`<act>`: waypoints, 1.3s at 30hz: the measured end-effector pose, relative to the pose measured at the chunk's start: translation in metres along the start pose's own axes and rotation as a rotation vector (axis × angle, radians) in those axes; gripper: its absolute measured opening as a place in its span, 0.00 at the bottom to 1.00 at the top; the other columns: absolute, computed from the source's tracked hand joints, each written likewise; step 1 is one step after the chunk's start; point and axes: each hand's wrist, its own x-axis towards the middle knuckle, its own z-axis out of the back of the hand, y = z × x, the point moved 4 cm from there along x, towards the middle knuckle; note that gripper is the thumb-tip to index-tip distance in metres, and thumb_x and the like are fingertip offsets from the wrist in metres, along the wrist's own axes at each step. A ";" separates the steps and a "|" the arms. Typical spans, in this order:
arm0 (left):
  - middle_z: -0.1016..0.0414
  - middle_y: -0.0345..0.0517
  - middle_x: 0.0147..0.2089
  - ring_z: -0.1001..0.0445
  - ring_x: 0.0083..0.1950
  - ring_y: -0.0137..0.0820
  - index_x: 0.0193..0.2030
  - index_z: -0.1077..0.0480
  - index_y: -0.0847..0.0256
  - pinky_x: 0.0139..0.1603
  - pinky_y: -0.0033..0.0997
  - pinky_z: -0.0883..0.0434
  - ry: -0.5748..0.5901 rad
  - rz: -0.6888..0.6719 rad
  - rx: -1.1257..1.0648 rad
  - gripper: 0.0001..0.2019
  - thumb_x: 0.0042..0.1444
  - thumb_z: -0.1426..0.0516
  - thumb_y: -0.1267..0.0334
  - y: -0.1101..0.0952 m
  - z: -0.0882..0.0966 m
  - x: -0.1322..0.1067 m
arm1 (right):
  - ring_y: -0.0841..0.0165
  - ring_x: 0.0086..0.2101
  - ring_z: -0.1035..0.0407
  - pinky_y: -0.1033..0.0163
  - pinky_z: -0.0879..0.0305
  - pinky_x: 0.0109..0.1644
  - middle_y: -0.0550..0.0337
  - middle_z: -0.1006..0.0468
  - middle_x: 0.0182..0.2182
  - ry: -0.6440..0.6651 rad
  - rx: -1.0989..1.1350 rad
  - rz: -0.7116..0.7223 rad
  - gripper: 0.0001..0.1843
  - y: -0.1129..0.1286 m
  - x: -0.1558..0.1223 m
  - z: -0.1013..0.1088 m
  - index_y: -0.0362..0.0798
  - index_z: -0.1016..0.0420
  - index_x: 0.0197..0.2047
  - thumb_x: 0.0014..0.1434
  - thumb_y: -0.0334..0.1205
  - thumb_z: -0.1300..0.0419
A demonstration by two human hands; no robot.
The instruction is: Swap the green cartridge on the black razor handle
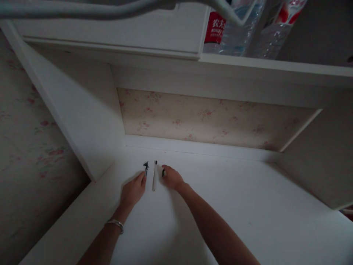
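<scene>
My left hand (134, 190) is closed around the handle of what looks like a razor (146, 166), its black head pointing away from me. Just right of it, a toothbrush (154, 180) with a white handle and dark bristles lies lengthwise on the white desktop, touched by neither hand. On the toothbrush's other side, my right hand (172, 177) has its fingers curled round a small dark object (163, 172). Most of that object is hidden by the fingers, so its kind is unclear.
A white desktop (234, 198) spreads under both hands, with a white side panel (82, 110) at left and floral wallpaper behind. Overhead, a shelf (261, 65) carries several plastic bottles (239, 29). A pale curved bar (110, 11) crosses the top, close to the camera.
</scene>
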 end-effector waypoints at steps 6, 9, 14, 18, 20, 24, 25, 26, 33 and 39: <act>0.22 0.48 0.43 0.24 0.40 0.36 0.55 0.37 0.53 0.39 0.32 0.33 -0.019 -0.012 -0.018 0.18 0.64 0.59 0.56 0.002 0.000 0.003 | 0.59 0.48 0.32 0.58 0.38 0.49 0.47 0.29 0.51 -0.075 0.074 -0.092 0.33 -0.008 0.012 -0.012 0.44 0.45 0.62 0.52 0.30 0.44; 0.22 0.47 0.41 0.23 0.38 0.35 0.56 0.37 0.53 0.37 0.31 0.34 -0.014 0.009 -0.015 0.18 0.64 0.58 0.55 0.002 0.002 0.003 | 0.63 0.44 0.30 0.62 0.37 0.48 0.49 0.30 0.53 -0.119 0.167 -0.077 0.36 -0.015 0.008 -0.011 0.44 0.46 0.62 0.50 0.30 0.41; 0.22 0.45 0.40 0.24 0.38 0.34 0.51 0.35 0.54 0.36 0.29 0.35 -0.047 0.041 -0.081 0.15 0.64 0.56 0.57 0.003 0.007 0.001 | 0.71 0.32 0.30 0.65 0.33 0.40 0.56 0.29 0.50 -0.207 0.353 -0.064 0.26 -0.029 -0.037 -0.006 0.48 0.42 0.58 0.56 0.38 0.44; 0.23 0.46 0.39 0.25 0.38 0.35 0.48 0.36 0.57 0.35 0.29 0.36 -0.071 0.087 -0.112 0.12 0.62 0.55 0.61 0.004 0.011 -0.002 | 0.71 0.29 0.32 0.67 0.35 0.31 0.59 0.26 0.40 -0.233 0.497 -0.061 0.19 -0.036 -0.099 -0.001 0.48 0.38 0.52 0.60 0.45 0.48; 0.23 0.45 0.37 0.25 0.37 0.34 0.47 0.37 0.58 0.34 0.28 0.37 -0.084 0.102 -0.129 0.10 0.60 0.53 0.64 -0.004 0.014 -0.009 | 0.72 0.27 0.34 0.68 0.38 0.28 0.61 0.27 0.35 -0.248 0.635 -0.058 0.18 -0.035 -0.127 0.005 0.49 0.36 0.50 0.60 0.49 0.48; 0.33 0.36 0.24 0.31 0.26 0.28 0.33 0.40 0.57 0.28 0.26 0.41 -0.089 -0.006 -0.341 0.02 0.55 0.51 0.67 -0.057 0.018 -0.044 | 0.72 0.24 0.41 0.68 0.45 0.27 0.66 0.35 0.24 -0.325 0.828 -0.087 0.13 -0.032 -0.160 0.017 0.48 0.32 0.35 0.59 0.50 0.46; 0.38 0.34 0.21 0.35 0.24 0.27 0.28 0.42 0.56 0.27 0.26 0.43 -0.061 -0.067 -0.414 0.05 0.53 0.51 0.68 -0.076 0.017 -0.054 | 0.72 0.24 0.42 0.68 0.46 0.27 0.67 0.38 0.22 -0.358 0.835 -0.103 0.14 -0.032 -0.164 0.018 0.48 0.34 0.31 0.59 0.51 0.45; 0.43 0.33 0.19 0.38 0.22 0.26 0.24 0.46 0.56 0.26 0.26 0.44 -0.020 -0.116 -0.482 0.08 0.51 0.51 0.69 -0.095 0.015 -0.065 | 0.72 0.24 0.44 0.68 0.47 0.27 0.68 0.40 0.21 -0.389 0.835 -0.121 0.16 -0.033 -0.166 0.018 0.49 0.37 0.27 0.59 0.51 0.45; 0.50 0.33 0.19 0.46 0.23 0.26 0.21 0.53 0.57 0.24 0.28 0.50 0.246 -0.232 -0.830 0.12 0.50 0.52 0.70 -0.158 -0.017 -0.100 | 0.71 0.24 0.43 0.67 0.48 0.27 0.67 0.38 0.20 -0.365 0.719 -0.158 0.20 -0.049 -0.169 -0.007 0.48 0.35 0.24 0.62 0.51 0.50; 0.50 0.33 0.21 0.47 0.24 0.26 0.22 0.52 0.58 0.26 0.27 0.50 0.276 -0.254 -0.897 0.10 0.51 0.53 0.70 -0.150 -0.029 -0.103 | 0.71 0.23 0.41 0.68 0.48 0.27 0.67 0.35 0.20 -0.338 0.644 -0.143 0.19 -0.051 -0.170 -0.012 0.48 0.33 0.26 0.63 0.49 0.51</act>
